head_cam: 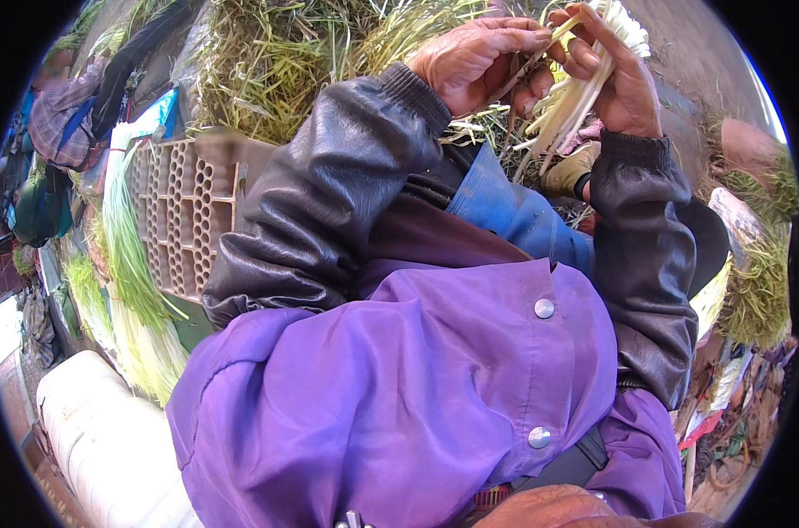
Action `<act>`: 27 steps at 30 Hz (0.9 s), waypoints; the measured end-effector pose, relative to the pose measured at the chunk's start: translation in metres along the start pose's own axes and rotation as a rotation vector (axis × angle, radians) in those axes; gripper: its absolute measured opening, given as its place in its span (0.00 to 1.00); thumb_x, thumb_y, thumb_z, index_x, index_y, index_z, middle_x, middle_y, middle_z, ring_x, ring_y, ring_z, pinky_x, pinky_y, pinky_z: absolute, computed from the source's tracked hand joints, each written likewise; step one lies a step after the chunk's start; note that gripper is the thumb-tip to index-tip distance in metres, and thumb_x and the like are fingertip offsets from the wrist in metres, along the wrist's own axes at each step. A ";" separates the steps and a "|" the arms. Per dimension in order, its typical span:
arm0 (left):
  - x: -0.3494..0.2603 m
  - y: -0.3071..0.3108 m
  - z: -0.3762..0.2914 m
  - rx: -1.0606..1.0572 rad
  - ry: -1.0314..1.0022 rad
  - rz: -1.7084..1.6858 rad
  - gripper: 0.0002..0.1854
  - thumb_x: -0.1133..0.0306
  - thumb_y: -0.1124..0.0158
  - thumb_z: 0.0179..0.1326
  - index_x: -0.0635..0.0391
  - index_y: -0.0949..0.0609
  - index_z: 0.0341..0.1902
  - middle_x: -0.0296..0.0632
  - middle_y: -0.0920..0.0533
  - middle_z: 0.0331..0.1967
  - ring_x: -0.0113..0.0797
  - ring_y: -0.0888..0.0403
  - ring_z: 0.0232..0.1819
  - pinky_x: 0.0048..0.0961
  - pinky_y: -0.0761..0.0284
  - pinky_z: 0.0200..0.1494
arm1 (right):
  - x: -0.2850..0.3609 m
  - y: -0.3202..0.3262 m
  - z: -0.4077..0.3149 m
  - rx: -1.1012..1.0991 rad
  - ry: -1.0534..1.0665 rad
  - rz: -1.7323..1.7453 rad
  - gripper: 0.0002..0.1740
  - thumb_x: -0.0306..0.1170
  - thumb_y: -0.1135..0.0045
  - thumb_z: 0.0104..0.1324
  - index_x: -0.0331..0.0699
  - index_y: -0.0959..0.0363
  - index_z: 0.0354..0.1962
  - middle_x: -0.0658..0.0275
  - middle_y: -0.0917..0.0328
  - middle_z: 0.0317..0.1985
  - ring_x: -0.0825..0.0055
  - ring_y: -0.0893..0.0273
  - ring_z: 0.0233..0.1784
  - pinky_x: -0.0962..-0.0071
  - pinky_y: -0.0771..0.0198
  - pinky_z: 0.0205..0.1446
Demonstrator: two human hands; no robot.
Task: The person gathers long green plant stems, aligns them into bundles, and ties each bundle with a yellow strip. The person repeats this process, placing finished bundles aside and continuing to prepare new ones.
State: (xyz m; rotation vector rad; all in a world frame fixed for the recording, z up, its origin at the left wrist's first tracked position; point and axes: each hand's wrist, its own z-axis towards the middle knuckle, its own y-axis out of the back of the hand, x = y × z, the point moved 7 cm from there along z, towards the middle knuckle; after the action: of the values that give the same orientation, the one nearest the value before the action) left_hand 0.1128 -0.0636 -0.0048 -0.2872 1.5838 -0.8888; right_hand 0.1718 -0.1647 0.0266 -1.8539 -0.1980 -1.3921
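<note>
My right hand (614, 72) is closed around a bunch of long, pale white-and-green leafy vegetable stalks (574, 109). Their white ends fan out at the top right, and the thinner ends hang down towards my lap. Close beside it, my left hand (482, 63) pinches a thin, brownish withered leaf strand (515, 78). Its fingertips almost meet those of my right hand at a yellowish stalk (566, 28). Black sleeves cover both arms, and a purple garment (426, 383) covers my front.
Green and yellow leaf trimmings (261, 72) are heaped ahead. Bricks with round holes (188, 218) stand at the left, with a long green bunch (125, 224) draped beside them. A white sack (102, 435) lies lower left. A person in plaid (69, 122) is at the upper left.
</note>
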 end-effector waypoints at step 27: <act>0.024 0.239 -0.287 -0.978 0.567 1.647 0.14 0.67 0.44 0.61 0.54 0.24 0.50 0.52 0.17 0.35 0.50 0.19 0.39 0.42 0.27 0.44 | 0.097 0.107 -0.009 0.028 0.259 0.414 0.14 0.29 0.46 0.68 0.23 0.32 0.42 0.66 0.34 0.27 0.78 0.38 0.33 0.80 0.37 0.40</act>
State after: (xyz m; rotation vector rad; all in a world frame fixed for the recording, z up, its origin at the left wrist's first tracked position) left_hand -0.0877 0.1897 -0.1931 0.6377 1.9401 1.1859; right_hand 0.2615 -0.2737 0.0583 -1.5601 0.2812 -1.3069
